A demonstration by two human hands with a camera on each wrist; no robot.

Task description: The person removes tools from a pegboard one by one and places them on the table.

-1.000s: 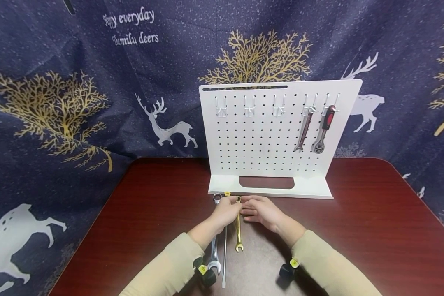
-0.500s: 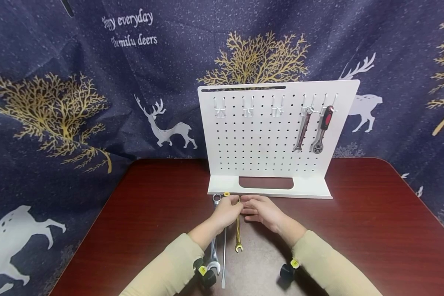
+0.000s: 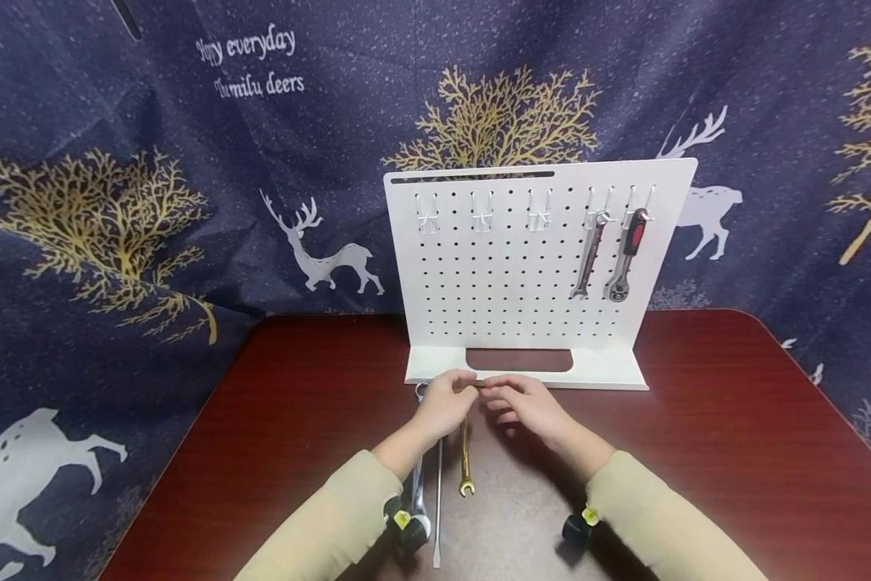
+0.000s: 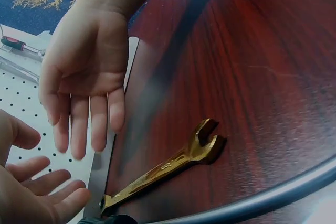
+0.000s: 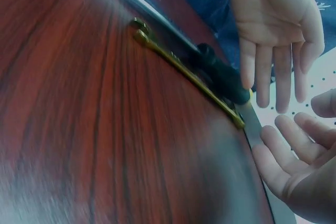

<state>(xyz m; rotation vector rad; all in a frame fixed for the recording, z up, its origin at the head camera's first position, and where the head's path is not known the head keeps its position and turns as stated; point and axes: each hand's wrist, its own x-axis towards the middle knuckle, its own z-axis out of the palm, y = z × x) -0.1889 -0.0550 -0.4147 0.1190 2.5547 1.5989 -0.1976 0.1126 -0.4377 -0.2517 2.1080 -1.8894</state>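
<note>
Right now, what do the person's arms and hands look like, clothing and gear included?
The left hand and right hand are bare, without gloves. Plain beige long cloth sleeves end above the wrists. A small black rounded device with a yellow label sits near each sleeve's end.

Pegboard (image 3: 508, 282), gold wrench (image 3: 466, 461) and deer-print cloth (image 3: 341, 137) suggest a makeshift workshop.
</note>
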